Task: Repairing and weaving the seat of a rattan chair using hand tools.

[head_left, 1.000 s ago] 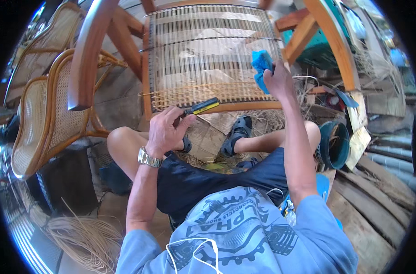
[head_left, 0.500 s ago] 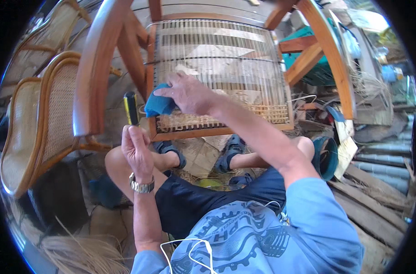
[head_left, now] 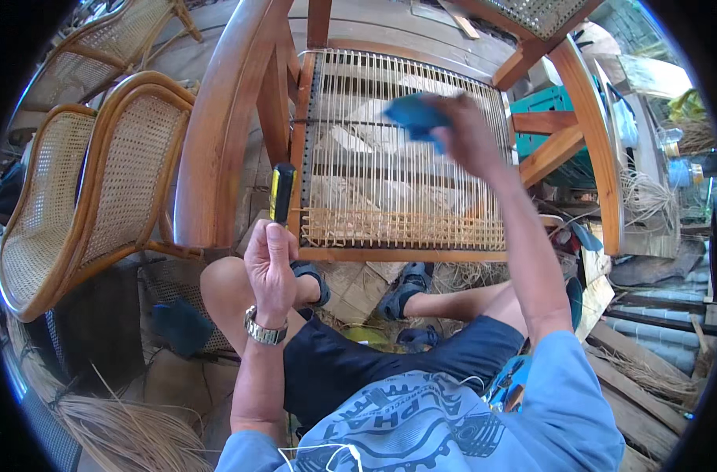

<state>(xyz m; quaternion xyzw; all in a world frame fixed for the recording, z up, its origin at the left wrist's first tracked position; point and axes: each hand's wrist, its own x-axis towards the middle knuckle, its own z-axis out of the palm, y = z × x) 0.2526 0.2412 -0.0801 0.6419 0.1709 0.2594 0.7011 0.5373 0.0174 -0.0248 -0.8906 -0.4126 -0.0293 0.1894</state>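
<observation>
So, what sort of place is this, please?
Probably a chair-caning workshop: a wooden chair frame with a partly woven seat, cane-panelled chairs at the left, and a bundle of loose strands.

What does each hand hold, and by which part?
Left hand: black-yellow tool, just below its exposed handle. Right hand: blue cloth, by its right end.

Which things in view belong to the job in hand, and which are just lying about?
In the job:
- wooden chair with part-woven seat
- blue cloth, in the right hand
- black-and-yellow tool, in the left hand

Lying about:
- cane chairs, left
- green crate, behind
- strand bundle, lower left (possibly spare material)
</observation>
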